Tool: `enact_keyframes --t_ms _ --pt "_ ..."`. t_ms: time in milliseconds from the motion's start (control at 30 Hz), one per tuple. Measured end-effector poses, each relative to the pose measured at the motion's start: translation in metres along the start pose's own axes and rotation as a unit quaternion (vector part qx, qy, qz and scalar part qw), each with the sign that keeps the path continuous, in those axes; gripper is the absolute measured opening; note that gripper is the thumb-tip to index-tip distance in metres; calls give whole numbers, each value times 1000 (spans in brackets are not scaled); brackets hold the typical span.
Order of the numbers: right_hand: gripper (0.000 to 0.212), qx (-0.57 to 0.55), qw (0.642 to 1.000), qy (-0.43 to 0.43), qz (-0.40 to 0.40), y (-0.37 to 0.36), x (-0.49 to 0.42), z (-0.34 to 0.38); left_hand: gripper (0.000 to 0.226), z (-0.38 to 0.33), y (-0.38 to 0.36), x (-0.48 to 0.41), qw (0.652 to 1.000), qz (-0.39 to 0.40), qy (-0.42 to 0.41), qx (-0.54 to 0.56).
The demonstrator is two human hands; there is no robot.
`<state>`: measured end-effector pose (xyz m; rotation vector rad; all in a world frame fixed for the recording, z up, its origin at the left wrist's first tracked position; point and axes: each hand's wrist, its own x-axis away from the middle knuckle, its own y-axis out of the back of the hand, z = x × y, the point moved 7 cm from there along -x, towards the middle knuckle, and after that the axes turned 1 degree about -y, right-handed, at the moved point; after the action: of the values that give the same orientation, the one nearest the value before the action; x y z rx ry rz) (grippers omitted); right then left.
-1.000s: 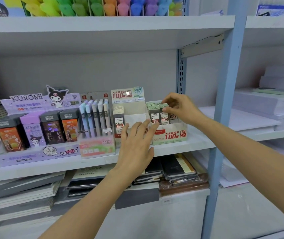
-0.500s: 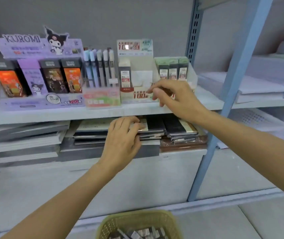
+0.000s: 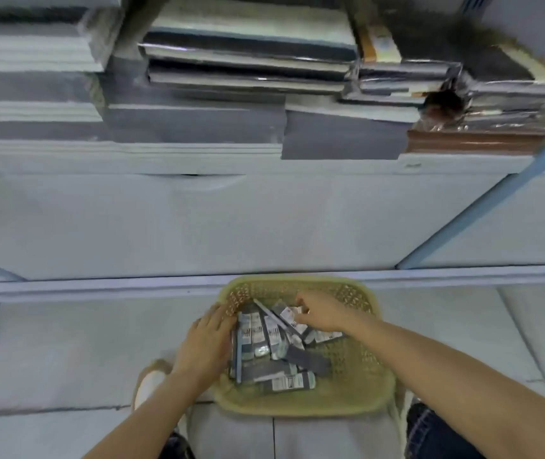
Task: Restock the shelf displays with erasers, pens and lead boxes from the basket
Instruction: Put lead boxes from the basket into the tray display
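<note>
Grey lead boxes (image 3: 264, 339) jumbled in green basket (image 3: 357, 392).

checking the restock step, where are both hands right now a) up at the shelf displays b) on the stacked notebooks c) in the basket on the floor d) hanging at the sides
c: the left hand and right hand are both down in the green basket on the floor, over the small boxes in it.

The left hand (image 3: 206, 342) covers part of the lead boxes (image 3: 266, 339); their blurred labels seem unreadable.
</note>
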<state>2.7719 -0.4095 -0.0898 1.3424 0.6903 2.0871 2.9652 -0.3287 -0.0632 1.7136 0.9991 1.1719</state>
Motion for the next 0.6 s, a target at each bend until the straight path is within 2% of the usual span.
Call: enact_keyframes --t_ms 100,300,433,600 --pt "55 -11 995 -66 -77 -37 -13 -29 57 5 -18 2 1000 -8 -10 13" --pt "53 63 975 -63 -204 -54 -17 -42 42 7 -12 -5 997 -73 -5 35" --pt "60 32 979 -69 -187 -48 -19 -56 34 8 -12 -11 995 -93 14 23" --pt "32 -32 989 -42 -142 -49 -20 -63 30 -2 -11 -20 995 -101 25 -4"
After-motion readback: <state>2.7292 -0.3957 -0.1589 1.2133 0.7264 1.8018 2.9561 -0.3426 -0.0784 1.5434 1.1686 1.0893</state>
